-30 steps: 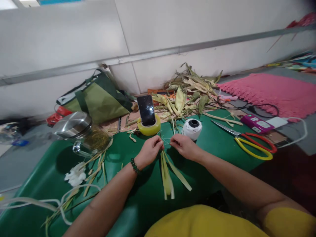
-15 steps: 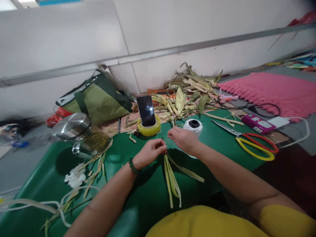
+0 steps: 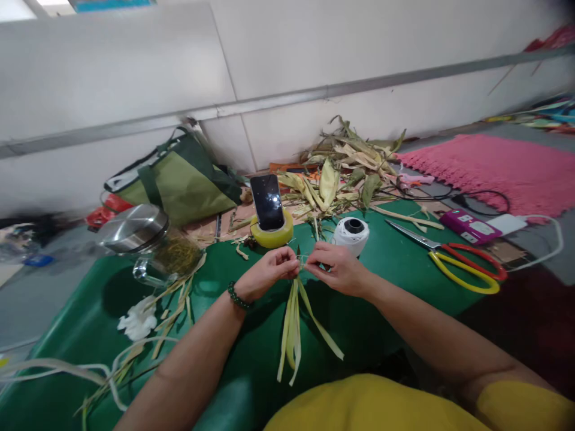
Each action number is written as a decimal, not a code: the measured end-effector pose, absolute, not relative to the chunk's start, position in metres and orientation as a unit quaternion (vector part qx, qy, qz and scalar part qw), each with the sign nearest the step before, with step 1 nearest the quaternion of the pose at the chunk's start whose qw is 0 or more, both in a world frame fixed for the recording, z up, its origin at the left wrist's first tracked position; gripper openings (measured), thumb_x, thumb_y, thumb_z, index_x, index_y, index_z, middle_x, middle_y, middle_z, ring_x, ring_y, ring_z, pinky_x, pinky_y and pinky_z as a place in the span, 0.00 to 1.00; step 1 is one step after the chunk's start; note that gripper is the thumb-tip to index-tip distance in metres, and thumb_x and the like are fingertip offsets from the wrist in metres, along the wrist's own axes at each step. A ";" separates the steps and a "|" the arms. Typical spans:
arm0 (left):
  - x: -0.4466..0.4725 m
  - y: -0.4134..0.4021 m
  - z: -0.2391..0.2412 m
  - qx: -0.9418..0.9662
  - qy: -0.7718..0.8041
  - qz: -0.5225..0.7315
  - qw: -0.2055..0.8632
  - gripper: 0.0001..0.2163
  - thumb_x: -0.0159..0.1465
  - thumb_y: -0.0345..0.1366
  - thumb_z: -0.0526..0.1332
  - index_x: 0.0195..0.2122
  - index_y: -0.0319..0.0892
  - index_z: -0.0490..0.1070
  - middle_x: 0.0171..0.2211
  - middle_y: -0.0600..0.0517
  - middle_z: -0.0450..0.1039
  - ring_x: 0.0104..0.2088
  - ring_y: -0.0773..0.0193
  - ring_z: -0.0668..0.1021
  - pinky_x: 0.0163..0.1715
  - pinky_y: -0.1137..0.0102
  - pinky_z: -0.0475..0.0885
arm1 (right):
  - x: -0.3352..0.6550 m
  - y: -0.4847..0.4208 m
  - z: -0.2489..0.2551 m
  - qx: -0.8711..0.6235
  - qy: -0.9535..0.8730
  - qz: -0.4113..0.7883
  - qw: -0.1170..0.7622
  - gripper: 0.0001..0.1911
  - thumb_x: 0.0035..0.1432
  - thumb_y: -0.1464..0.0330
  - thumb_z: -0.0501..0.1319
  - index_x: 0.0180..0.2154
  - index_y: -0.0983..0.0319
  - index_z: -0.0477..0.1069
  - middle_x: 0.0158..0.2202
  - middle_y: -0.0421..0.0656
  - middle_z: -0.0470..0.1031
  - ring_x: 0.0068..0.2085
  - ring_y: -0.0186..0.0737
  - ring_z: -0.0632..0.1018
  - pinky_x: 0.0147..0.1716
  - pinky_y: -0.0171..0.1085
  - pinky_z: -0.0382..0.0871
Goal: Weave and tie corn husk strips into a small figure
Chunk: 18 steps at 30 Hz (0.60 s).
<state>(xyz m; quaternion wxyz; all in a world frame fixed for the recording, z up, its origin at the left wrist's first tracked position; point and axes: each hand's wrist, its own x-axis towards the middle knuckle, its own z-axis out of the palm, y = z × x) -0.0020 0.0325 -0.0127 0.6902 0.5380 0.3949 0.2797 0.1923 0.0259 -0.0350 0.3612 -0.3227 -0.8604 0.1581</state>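
Pale yellow-green leaf strips point(image 3: 291, 326) fan out toward the person over the green worktop point(image 3: 215, 359), long, flat and narrow, with their tops gathered together. The left hand point(image 3: 268, 272) and right hand point(image 3: 338, 267) both pinch that gathered top between closed fingertips. Just behind stand a white thread spool point(image 3: 353, 231) and a dark-screened phone point(image 3: 268, 202).
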 end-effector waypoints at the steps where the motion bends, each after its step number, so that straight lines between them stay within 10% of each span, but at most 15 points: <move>1: -0.002 0.033 -0.013 0.542 0.401 0.282 0.683 0.21 0.47 0.50 0.70 0.26 0.39 0.63 0.23 0.58 0.64 0.27 0.71 0.68 0.30 0.74 0.64 | 0.192 0.026 -0.035 -0.315 -0.860 0.160 0.369 0.11 0.62 0.68 0.55 0.29 0.63 0.72 0.26 0.42 0.68 0.26 0.33 0.70 0.26 0.32 0.62; 18: -0.002 0.033 -0.016 0.582 0.424 0.291 0.630 0.15 0.47 0.41 0.70 0.24 0.38 0.66 0.22 0.57 0.66 0.25 0.72 0.68 0.30 0.73 0.64 | 0.187 0.019 -0.036 -0.292 -0.862 0.151 0.385 0.09 0.58 0.71 0.56 0.27 0.63 0.71 0.23 0.40 0.69 0.23 0.31 0.68 0.23 0.30 0.59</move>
